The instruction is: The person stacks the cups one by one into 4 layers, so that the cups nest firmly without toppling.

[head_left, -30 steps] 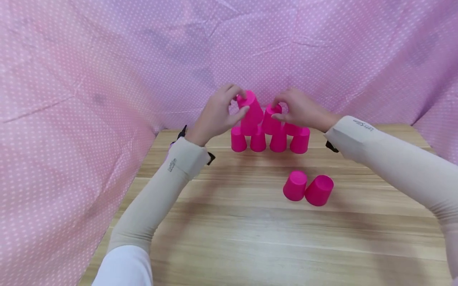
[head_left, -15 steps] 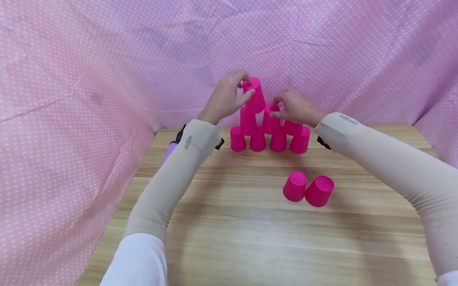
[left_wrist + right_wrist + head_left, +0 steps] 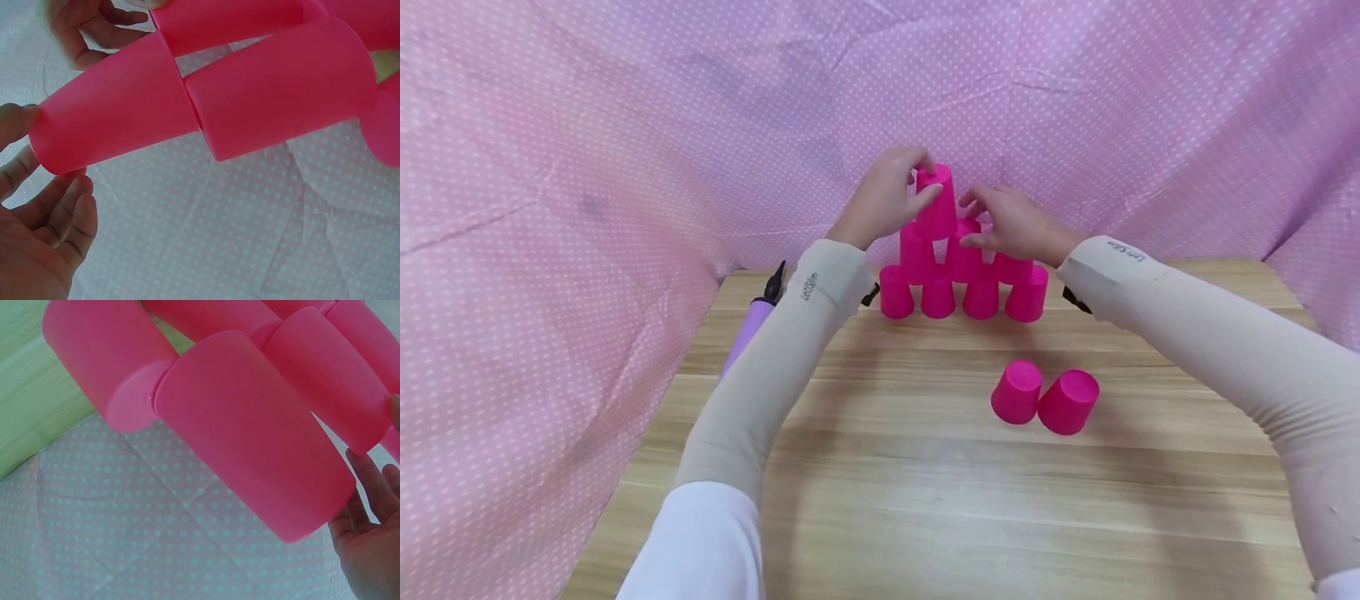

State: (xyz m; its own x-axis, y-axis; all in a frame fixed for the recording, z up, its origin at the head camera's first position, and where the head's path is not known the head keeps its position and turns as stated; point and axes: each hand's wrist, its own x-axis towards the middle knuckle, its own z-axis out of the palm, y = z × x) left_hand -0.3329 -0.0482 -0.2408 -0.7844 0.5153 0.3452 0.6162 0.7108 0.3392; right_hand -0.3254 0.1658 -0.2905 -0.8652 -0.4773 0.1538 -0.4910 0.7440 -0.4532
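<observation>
Pink plastic cups stand upside down in a pyramid (image 3: 981, 298) at the back of the wooden table (image 3: 925, 500): four in the bottom row and three above them. My left hand (image 3: 922, 178) pinches the top cup (image 3: 937, 204) (image 3: 119, 106), which stands upright on the two left cups of the second row. My right hand (image 3: 973, 218) (image 3: 369, 512) is just to its right. Its straight fingertips touch the middle second-row cup (image 3: 962, 257).
Two loose pink cups (image 3: 1017, 392) (image 3: 1068, 402) stand upside down side by side on the table, in front of the pyramid to the right. A purple object with a black tip (image 3: 748, 329) lies at the left edge. Pink dotted cloth (image 3: 587, 208) hangs behind and on both sides.
My left hand has lifted the tilted cup, turned it upright and brought it down onto the second row. The fingers of my right hand have loosened and spread on the middle cup.
</observation>
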